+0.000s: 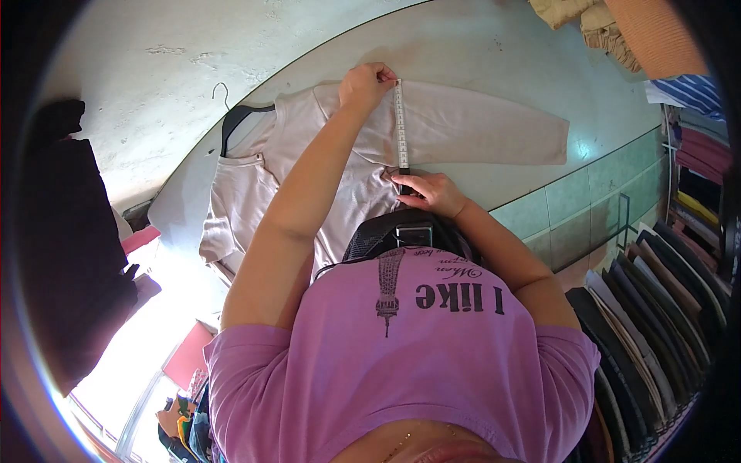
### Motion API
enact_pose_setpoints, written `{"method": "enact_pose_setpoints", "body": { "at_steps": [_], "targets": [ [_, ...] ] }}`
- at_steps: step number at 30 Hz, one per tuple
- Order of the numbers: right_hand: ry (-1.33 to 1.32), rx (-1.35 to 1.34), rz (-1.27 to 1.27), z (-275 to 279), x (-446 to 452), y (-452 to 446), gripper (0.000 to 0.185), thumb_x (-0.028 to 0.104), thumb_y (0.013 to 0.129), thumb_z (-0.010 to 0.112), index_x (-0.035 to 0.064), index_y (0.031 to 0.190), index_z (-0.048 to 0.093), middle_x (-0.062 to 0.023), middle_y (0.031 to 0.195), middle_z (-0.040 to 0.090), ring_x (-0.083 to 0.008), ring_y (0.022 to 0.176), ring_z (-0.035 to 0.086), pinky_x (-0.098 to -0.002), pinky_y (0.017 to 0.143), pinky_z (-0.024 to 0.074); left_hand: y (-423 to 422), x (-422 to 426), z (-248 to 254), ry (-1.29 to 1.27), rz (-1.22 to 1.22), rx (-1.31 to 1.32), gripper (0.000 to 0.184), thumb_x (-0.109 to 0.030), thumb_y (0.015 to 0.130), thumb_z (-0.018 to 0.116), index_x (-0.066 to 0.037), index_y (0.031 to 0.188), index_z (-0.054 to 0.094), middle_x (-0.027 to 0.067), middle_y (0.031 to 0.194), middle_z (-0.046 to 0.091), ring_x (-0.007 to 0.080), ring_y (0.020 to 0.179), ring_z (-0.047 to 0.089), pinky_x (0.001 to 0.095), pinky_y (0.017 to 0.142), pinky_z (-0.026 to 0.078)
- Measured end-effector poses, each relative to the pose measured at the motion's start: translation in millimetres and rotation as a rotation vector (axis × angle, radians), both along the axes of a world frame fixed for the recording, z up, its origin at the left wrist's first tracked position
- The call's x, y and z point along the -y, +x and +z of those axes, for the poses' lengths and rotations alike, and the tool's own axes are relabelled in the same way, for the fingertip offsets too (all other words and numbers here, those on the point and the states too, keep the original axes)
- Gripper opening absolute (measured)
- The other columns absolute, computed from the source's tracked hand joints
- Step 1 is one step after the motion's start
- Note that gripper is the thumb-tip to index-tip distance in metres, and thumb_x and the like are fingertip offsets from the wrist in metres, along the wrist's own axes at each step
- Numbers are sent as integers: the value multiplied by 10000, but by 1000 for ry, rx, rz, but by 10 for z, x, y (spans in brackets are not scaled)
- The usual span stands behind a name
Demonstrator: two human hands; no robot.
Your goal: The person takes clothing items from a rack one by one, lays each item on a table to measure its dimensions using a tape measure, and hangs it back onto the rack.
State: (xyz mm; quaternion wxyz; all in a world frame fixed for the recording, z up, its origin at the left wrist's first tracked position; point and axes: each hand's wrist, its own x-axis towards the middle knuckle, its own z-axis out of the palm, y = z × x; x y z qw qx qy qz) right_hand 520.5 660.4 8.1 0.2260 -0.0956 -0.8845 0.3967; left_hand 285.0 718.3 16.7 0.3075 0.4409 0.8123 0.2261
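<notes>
A pale pinkish-beige long-sleeved top [301, 143] lies spread on a light surface, with one sleeve [486, 127] stretched out to the right. Its neckline is still on a black hanger [243, 116]. Across the upper sleeve runs a white measuring tape [400, 127]. My left hand [367, 85] pinches the tape's far end at the sleeve's upper edge. Nearer my body, my right hand [436, 193] has its fingers closed on the tape's dark lower part, by the underarm. The fingers partly hide that dark part.
The light board [540, 85] under the top has a curved far edge. Folded clothes [698, 154] are stacked on shelves at right, above a row of hanging trousers [648, 324]. Dark garments [77, 247] hang at left. A black bag [413, 231] sits at my waist.
</notes>
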Motion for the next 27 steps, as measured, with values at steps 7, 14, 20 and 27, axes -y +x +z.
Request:
{"method": "enact_pose_setpoints", "body": {
  "at_steps": [7, 14, 20, 27],
  "targets": [
    [-58, 30, 8, -4, -2, 3, 402, 219, 744, 689, 93, 1105, 565, -46, 1006, 645, -217, 611, 622, -314, 572, 520, 7, -9, 28, -19, 7, -7, 126, -215, 730, 697, -150, 837, 688, 14, 796, 668, 144, 748, 627, 298, 673, 491],
    [-71, 39, 10, 7, -6, -1, 394, 218, 738, 695, 90, 1086, 561, -54, 969, 650, -228, 606, 619, -321, 564, 516, 22, -8, 73, -34, 13, -9, 119, -218, 729, 696, -161, 833, 689, 7, 796, 668, 140, 749, 624, 300, 672, 487],
    [-105, 124, -26, 82, -25, 3, 358, 220, 742, 674, 95, 1053, 548, -69, 877, 650, -257, 641, 621, -350, 584, 509, 13, 0, 5, -63, 21, -9, 131, -217, 734, 693, -145, 843, 686, 13, 821, 667, 154, 751, 624, 296, 685, 486],
    [-220, 302, -318, 262, -329, 237, 301, 249, 760, 622, 137, 1020, 522, -122, 822, 625, -321, 685, 612, -397, 603, 487, -563, 692, 92, 407, 9, -162, 289, -234, 767, 660, -132, 1033, 610, 96, 1084, 590, 271, 1017, 544, 332, 784, 480]
  ]
}}
